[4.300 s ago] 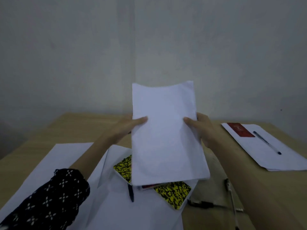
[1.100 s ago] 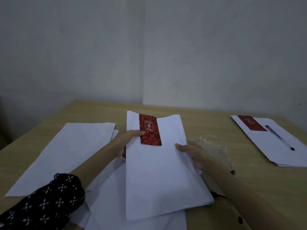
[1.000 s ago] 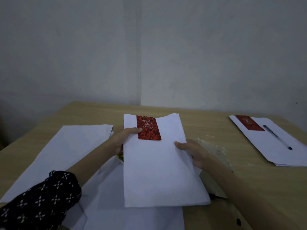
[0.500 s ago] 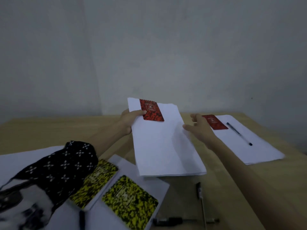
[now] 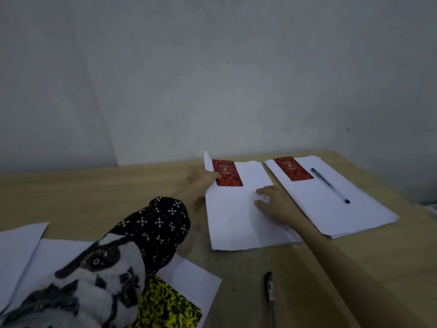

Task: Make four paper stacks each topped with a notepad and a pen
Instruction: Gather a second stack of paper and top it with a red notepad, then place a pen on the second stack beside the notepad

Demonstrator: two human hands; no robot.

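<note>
A white paper stack lies on the wooden table with a red notepad at its far left corner. My left hand grips the stack's left edge, thumb pressed on the red notepad. My right hand rests flat on the paper, fingers spread. Just to the right lies a second paper stack topped with a red notepad and a pen.
A loose black pen lies on the table near the front. At lower left, more white sheets and a yellow-black notepad sit partly hidden by my patterned sleeve. A grey wall stands behind the table.
Both hands carried the stack with the red notepad to the right and set it down on the table beside the finished stack. My right hand now lies flat on it.
</note>
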